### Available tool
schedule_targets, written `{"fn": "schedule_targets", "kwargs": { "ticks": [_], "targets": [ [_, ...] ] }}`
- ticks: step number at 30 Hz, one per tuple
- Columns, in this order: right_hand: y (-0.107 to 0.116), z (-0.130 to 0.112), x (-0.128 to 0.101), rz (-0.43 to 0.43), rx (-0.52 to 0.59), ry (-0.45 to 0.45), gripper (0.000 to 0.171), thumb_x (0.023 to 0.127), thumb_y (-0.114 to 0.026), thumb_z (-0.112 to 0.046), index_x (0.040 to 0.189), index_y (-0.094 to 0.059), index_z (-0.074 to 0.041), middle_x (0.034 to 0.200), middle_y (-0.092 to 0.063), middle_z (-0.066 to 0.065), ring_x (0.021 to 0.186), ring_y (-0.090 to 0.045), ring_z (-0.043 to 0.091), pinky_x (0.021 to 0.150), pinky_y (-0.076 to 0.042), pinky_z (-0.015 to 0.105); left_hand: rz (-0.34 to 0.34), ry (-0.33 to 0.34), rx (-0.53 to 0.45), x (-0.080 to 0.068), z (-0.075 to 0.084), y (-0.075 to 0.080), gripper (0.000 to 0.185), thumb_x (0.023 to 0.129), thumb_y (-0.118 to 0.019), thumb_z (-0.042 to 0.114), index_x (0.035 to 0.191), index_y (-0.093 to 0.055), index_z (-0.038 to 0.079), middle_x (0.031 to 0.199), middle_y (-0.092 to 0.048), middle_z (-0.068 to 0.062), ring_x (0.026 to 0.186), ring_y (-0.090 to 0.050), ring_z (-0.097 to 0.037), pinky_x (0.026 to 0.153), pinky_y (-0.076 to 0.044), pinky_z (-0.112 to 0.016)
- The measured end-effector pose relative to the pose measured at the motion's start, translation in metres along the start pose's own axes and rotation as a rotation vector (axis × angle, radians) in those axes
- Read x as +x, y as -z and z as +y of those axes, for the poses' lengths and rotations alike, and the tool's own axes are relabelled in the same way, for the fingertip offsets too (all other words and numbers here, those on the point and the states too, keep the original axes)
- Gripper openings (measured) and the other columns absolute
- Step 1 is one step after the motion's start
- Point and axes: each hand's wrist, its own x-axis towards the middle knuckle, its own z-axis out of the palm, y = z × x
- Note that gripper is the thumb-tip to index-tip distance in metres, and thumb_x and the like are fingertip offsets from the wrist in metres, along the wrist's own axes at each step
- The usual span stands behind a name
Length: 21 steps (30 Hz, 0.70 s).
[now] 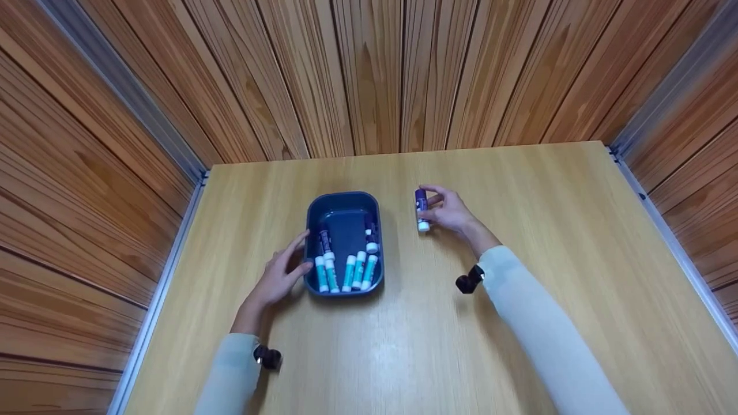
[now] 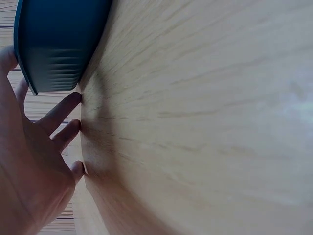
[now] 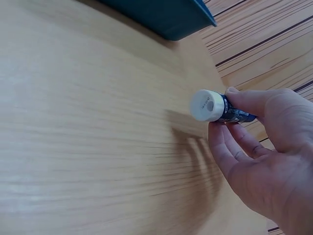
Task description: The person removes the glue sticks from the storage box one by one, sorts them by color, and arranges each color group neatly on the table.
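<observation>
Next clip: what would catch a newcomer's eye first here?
The dark blue tray near the middle of the wooden table, with teal and purple glue sticks lying at its near end. To its right, the right hand holds a purple glue stick with a white cap just above the table. The left hand rests open by the tray's left side.

Wooden table in a panelled booth

A pale wood-grain table fills the lower view, its top catching a soft sheen of light near the middle. Walls of warm brown vertical planks close it in on three sides, and grey metal strips run along the corners and the table's side edges.
</observation>
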Motion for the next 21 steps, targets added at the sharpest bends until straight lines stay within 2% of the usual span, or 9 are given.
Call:
{"fn": "schedule_targets", "kwargs": {
  "ticks": [3, 5, 11, 15, 21],
  "targets": [
    [-0.002, 0.004, -0.001, -0.002, -0.006, -0.007, 0.081, 0.104, -0.071, 0.006, 0.175, -0.04, -0.016, 0.149, -0.05, 0.024, 0.126, -0.061, 0.03, 0.089, -0.06, 0.024, -0.002, 0.002, 0.003, 0.0, 0.001, 0.0, 0.072, 0.116, -0.063, 0.041, 0.178, -0.027, 0.048, 0.183, -0.043, -0.009, 0.176, -0.027, -0.04, 0.142, 0.0, -0.076],
    [-0.003, 0.007, -0.001, -0.001, -0.012, -0.007, 0.079, 0.105, -0.071, 0.005, 0.175, -0.041, -0.016, 0.15, -0.051, 0.025, 0.127, -0.061, 0.03, 0.09, -0.058, 0.024, -0.001, 0.002, 0.006, 0.0, 0.001, 0.0, 0.072, 0.116, -0.063, 0.041, 0.178, -0.026, 0.047, 0.183, -0.042, -0.009, 0.177, -0.026, -0.04, 0.142, 0.003, -0.075],
    [-0.004, 0.013, 0.0, 0.001, -0.025, -0.007, 0.078, 0.105, -0.07, 0.006, 0.175, -0.041, -0.015, 0.148, -0.052, 0.026, 0.126, -0.061, 0.03, 0.091, -0.057, 0.024, 0.001, 0.0, 0.005, 0.001, 0.0, -0.001, 0.071, 0.116, -0.062, 0.042, 0.177, -0.026, 0.049, 0.184, -0.042, -0.009, 0.177, -0.025, -0.04, 0.143, 0.004, -0.075],
    [-0.006, 0.014, 0.0, 0.008, -0.038, -0.002, 0.078, 0.105, -0.07, 0.006, 0.174, -0.041, -0.013, 0.147, -0.052, 0.025, 0.128, -0.06, 0.031, 0.096, -0.056, 0.028, 0.003, -0.001, 0.003, 0.001, -0.001, -0.001, 0.072, 0.116, -0.062, 0.041, 0.177, -0.026, 0.049, 0.185, -0.04, -0.009, 0.177, -0.025, -0.039, 0.142, 0.003, -0.076],
    [-0.007, 0.017, 0.001, 0.012, -0.099, 0.0, 0.078, 0.105, -0.071, 0.003, 0.175, -0.04, -0.011, 0.142, -0.054, 0.023, 0.127, -0.06, 0.031, 0.099, -0.054, 0.031, -0.004, -0.015, 0.007, 0.001, -0.001, -0.001, 0.074, 0.116, -0.062, 0.04, 0.179, -0.023, 0.046, 0.185, -0.039, -0.011, 0.178, -0.024, -0.041, 0.142, 0.006, -0.075]
  ]
}}
